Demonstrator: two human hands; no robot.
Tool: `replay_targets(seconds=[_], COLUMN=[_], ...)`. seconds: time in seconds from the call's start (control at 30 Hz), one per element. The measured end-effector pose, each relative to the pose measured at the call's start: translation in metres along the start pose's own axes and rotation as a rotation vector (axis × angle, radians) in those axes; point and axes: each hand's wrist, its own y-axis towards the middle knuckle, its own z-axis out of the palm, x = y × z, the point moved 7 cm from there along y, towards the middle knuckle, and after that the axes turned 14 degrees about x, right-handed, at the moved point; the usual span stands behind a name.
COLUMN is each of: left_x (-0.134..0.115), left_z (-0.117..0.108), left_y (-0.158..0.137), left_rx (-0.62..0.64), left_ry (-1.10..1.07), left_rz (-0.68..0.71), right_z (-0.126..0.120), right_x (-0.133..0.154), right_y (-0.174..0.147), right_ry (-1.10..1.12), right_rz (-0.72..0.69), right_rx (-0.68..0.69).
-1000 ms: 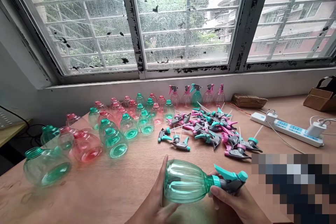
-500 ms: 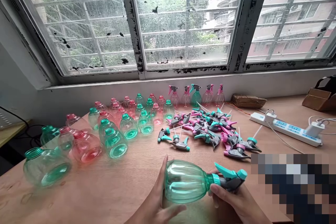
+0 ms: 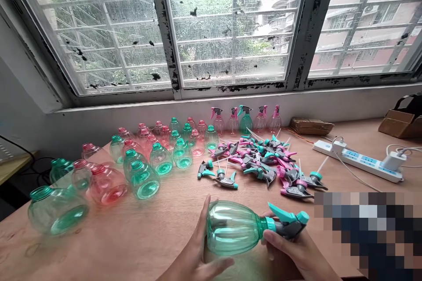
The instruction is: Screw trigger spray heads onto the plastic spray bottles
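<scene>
A clear green spray bottle (image 3: 234,228) lies sideways between my hands above the near part of the table, its base to the left. My left hand (image 3: 201,246) is wrapped round the base end, thumb below and fingers behind. At the neck, my right hand (image 3: 293,250) grips the turquoise collar (image 3: 270,224) with thumb and fingers. The grey and turquoise trigger head (image 3: 292,221) sits on the bottle's neck and points right. Beyond my hands lies a heap of loose trigger heads (image 3: 260,156), grey with pink or turquoise parts, some with white tubes.
Several open green and pink bottles (image 3: 145,180) stand on the left of the wooden table (image 3: 125,246). Bottles with trigger heads (image 3: 246,120) line the wall. A power strip (image 3: 359,160), a brown package (image 3: 311,126) and a cardboard box (image 3: 400,123) are at the right.
The view has shifted very slightly. Both hands keep their hold on the spray bottle, with no clear movement of the bottle or its trigger head.
</scene>
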Motion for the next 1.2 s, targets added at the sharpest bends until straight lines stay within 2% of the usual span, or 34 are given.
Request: replay_targets(seconds=[0.3,0.6,0.87,1.03,1.2], left_x=[0.009,0.008,0.011,0.006,0.012], left_z=[-0.002,-0.005,-0.006,-0.006,-0.003], left_y=[0.000,0.000,-0.002,-0.002,0.001], left_rx=[0.005,-0.018,-0.035,-0.038,-0.007], left_ry=[-0.010,0.084,-0.022,0.038,0.005], left_rz=[0.065,0.045,0.052,0.029,0.055], right_z=[0.002,0.000,-0.003,-0.003,-0.003], right_x=[0.001,-0.002,-0.011,-0.007,-0.009], right_y=[-0.001,0.000,0.000,0.000,0.000], right_ry=[-0.028,0.006,-0.012,-0.018,-0.019], right_rz=[0.012,-0.013,0.012,0.001,-0.004], right_rx=[-0.016,-0.020,-0.022,-0.029,-0.015])
